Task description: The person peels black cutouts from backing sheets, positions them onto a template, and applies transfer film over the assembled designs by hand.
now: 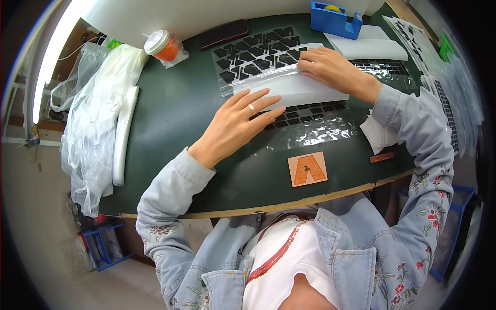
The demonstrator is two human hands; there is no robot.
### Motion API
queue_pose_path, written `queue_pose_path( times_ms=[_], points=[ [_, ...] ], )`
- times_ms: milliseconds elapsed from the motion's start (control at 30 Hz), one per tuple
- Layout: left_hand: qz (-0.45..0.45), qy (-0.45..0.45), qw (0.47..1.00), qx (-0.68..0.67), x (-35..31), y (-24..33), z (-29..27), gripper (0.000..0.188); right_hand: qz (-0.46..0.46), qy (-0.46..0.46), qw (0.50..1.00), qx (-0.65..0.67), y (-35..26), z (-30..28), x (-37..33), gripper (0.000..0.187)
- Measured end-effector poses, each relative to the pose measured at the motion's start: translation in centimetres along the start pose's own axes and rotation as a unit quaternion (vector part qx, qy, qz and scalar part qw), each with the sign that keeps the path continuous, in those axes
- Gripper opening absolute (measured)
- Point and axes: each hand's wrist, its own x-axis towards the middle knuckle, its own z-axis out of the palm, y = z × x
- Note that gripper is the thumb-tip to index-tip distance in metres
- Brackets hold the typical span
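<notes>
A clear sheet of black cut-out shapes [258,51] lies on the dark green table, partly over a white paper sheet [294,90]. My left hand [232,124] is open, fingers spread and resting over the white paper's left end. At the upper right of these sheets, my right hand [328,67] has its fingers curled together at the edge of the clear sheet; its fingertips are partly hidden. Below the paper, nearer to me, shows another clear glossy sheet [315,129] with rows of black pieces.
An orange template block [308,169] sits near the table's front edge. White paper scraps [380,133] lie under my right forearm. Farther back stand a blue tape dispenser [336,21], a dark phone-like case [223,34] and a lidded cup [164,47]. Plastic bags [98,124] cover the left edge.
</notes>
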Motion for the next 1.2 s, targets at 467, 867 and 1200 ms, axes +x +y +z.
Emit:
queue_pose_path(
  times_ms=[467, 867, 1200],
  points=[
    [-0.036, -0.009, 0.999, 0.005, 0.4, -0.8, 3.2, 0.036, 0.005, 0.068, 0.996, -0.055, -3.5, -5.2, -3.2, 0.017],
    [-0.076, 0.057, 0.995, 0.034, -0.8, 0.8, 0.6, 0.038, 0.047, -0.007, 0.999, 0.028, -3.2, -3.7, -5.7, 0.027],
    [-0.168, -0.002, 0.984, -0.058, -3.0, 1.2, 0.7, 0.036, 0.074, -0.032, 0.997, 0.010, -5.4, -4.7, -6.3, 0.031]
  ],
)
